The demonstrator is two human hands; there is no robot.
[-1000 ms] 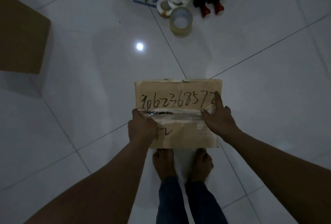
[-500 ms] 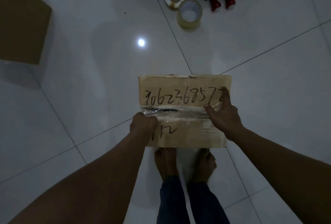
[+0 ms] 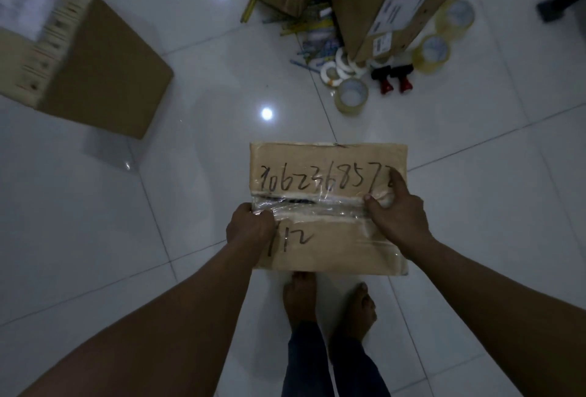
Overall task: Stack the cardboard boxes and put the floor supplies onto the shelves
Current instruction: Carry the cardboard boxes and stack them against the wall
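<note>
Underfoot, white tiled floor (image 3: 158, 269) is lying well below the fingers. Large cardboard box (image 3: 104, 79) is sitting on it, far out beyond the left fingers. Labelled carton (image 3: 390, 0) is standing well ahead of the right fingers. Taped box (image 3: 326, 174) with handwritten digits is being held flat between both hands, above bare feet. Left hand (image 3: 250, 228) is gripping its left edge, fingers curled round it. Right hand (image 3: 396, 219) is gripping the right edge, thumb pressing on the tape seam. Tape rolls (image 3: 352, 97) are lying ahead of the fingertips, near the carton.
</note>
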